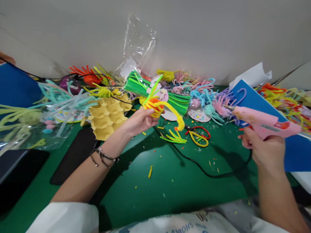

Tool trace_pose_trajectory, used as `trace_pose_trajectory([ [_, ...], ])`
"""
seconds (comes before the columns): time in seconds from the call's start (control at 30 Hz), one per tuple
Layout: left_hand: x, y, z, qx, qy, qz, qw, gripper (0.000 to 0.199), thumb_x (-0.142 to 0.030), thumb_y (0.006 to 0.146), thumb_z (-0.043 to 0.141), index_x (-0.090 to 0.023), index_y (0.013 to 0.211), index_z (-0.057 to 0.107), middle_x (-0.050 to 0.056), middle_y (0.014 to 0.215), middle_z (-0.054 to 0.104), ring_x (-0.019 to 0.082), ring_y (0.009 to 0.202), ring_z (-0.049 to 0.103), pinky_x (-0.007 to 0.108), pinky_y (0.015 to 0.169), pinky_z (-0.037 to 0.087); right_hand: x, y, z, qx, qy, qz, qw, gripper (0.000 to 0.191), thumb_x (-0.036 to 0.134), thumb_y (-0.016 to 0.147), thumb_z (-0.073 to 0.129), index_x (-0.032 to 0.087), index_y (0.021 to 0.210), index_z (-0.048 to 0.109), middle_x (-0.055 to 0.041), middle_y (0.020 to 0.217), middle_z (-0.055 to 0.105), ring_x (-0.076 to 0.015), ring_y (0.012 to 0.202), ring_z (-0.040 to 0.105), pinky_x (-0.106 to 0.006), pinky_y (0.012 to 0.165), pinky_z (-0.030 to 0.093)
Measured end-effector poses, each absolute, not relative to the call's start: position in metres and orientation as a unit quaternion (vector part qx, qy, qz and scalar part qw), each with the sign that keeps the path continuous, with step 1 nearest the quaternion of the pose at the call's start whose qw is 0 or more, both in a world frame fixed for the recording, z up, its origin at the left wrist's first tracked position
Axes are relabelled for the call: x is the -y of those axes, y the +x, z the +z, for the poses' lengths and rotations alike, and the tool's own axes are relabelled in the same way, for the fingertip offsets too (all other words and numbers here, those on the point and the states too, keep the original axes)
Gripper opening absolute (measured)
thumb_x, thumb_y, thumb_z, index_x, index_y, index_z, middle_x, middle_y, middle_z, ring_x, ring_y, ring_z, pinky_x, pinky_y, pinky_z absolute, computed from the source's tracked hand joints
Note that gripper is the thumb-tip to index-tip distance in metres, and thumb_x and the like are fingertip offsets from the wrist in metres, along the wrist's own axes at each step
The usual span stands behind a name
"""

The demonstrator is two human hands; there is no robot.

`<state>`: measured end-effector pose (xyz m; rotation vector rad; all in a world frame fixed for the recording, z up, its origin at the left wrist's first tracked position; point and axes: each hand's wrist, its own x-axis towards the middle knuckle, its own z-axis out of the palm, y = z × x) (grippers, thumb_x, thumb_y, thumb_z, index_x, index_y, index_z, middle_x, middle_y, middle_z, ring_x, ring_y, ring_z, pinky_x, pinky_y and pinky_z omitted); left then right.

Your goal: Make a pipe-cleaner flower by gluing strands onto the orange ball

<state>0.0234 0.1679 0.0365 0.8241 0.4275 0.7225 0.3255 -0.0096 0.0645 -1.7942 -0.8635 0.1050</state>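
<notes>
Between the fingers of my left hand [142, 122] is a yellow and orange pipe-cleaner figure [155, 105]. Green tips stick up from it, and a long yellow stem with a curled end droops to the right. My right hand [267, 150] is wrapped round the handle of a pink glue gun [259, 118], whose nozzle points left, apart from the figure. Below the drooping stem lie short green pipe-cleaner pieces [174, 137] and scissors [199, 137] with red and yellow handles. Behind my left hand rests a bundle of green pipe cleaners [178, 102].
A yellow egg-carton piece [107, 113] and a black phone-like slab [76, 158] lie left. A black cord [194, 163] crosses the green table [155, 194]. A blue board [264, 103] leans right, near colourful pipe cleaners [279, 97]. A clear plastic bag [138, 38] stands against the wall.
</notes>
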Motion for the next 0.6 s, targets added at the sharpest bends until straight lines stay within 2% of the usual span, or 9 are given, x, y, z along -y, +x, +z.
trace_pose_trajectory([
  [0.03, -0.169, 0.023, 0.036, -0.207, 0.382, 0.348, 0.831, 0.022, -0.021, 0.067, 0.074, -0.014, 0.085, 0.064, 0.000, 0.068, 0.066, 0.009, 0.057, 0.061, 0.017, 0.050, 0.050, 0.000, 0.313, 0.069, 0.346, -0.722, 0.050, 0.597, 0.029, 0.033, 0.056, 0.072, 0.021, 0.050, 0.046, 0.0059, 0.038, 0.041, -0.0108, 0.035, 0.044, -0.029, 0.042, 0.044],
  [0.1, -0.169, 0.024, 0.037, -0.228, 0.364, 0.356, 0.830, 0.011, -0.021, 0.074, 0.068, -0.014, 0.081, 0.063, -0.001, 0.066, 0.066, 0.009, 0.056, 0.062, 0.015, 0.047, 0.048, -0.020, 0.288, 0.077, 0.346, -0.682, 0.036, 0.643, 0.029, 0.035, 0.053, 0.075, 0.020, 0.053, 0.051, 0.0060, 0.042, 0.046, -0.0086, 0.034, 0.040, -0.027, 0.038, 0.040],
  [0.17, -0.169, 0.024, 0.039, -0.248, 0.337, 0.368, 0.830, 0.008, -0.023, 0.079, 0.063, -0.014, 0.080, 0.062, 0.000, 0.066, 0.066, 0.008, 0.055, 0.061, 0.014, 0.046, 0.047, -0.038, 0.266, 0.083, 0.398, -0.670, 0.028, 0.626, 0.027, 0.034, 0.051, 0.077, 0.019, 0.054, 0.054, 0.0037, 0.049, 0.053, -0.0093, 0.039, 0.045, -0.027, 0.040, 0.042],
  [0.3, -0.164, 0.026, 0.049, -0.245, 0.282, 0.405, 0.834, 0.027, -0.037, 0.086, 0.055, -0.012, 0.085, 0.064, 0.003, 0.073, 0.067, 0.006, 0.057, 0.060, 0.012, 0.051, 0.049, -0.065, 0.238, 0.083, 0.527, -0.615, -0.009, 0.587, 0.023, 0.033, 0.059, 0.074, 0.021, 0.065, 0.057, 0.0012, 0.062, 0.061, -0.0138, 0.054, 0.057, -0.030, 0.054, 0.052],
  [0.4, -0.157, 0.026, 0.055, -0.190, 0.267, 0.395, 0.858, 0.044, -0.049, 0.088, 0.047, -0.009, 0.092, 0.065, 0.006, 0.081, 0.067, 0.005, 0.058, 0.058, 0.011, 0.052, 0.047, -0.075, 0.230, 0.076, 0.605, -0.554, -0.075, 0.567, 0.015, 0.024, 0.066, 0.068, 0.022, 0.075, 0.056, 0.0003, 0.070, 0.062, -0.0151, 0.062, 0.060, -0.030, 0.062, 0.054],
  [0.6, -0.151, 0.026, 0.057, -0.127, 0.273, 0.379, 0.875, 0.049, -0.056, 0.086, 0.043, -0.014, 0.088, 0.068, 0.004, 0.079, 0.068, 0.005, 0.054, 0.056, 0.015, 0.050, 0.046, -0.072, 0.222, 0.077, 0.685, -0.495, -0.106, 0.523, 0.020, 0.010, 0.066, 0.058, 0.022, 0.080, 0.051, -0.0013, 0.076, 0.058, -0.0166, 0.071, 0.060, -0.031, 0.066, 0.052],
])
